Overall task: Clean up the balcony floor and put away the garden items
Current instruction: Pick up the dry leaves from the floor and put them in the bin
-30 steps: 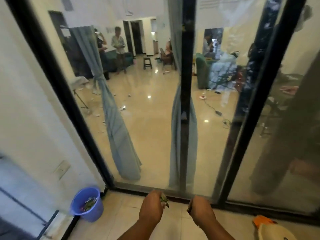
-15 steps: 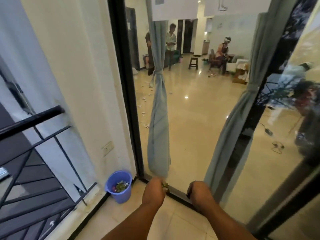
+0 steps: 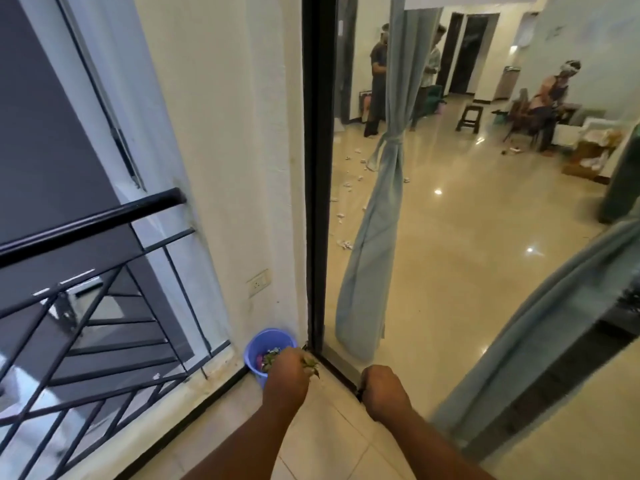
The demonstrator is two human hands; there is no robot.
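The left hand holds a small bunch of green leaves in a closed grip, the tips poking out past the fingers, and it hangs right at the near rim of the blue bucket, which stands in the balcony corner between the wall and the black door frame and already has plant scraps in it. The right hand is curled low beside the door track; something dark may be caught in its grip, but the view does not show plainly whether it holds anything. The step in hand looks like dropping the gathered leaves into the bucket. To do it well, the left hand should move a little further out until the bunch is fully over the opening rather than over the rim, since some leaves stick out toward the frame side and could fall onto the tiled floor or into the track. Lowering the hand close to the mouth before loosening the fingers should keep light pieces from drifting, and opening the fingers downward lets stuck bits shake free. The bucket is small and light, so a knock on its rim might tip it; the right hand could follow once the left is clear
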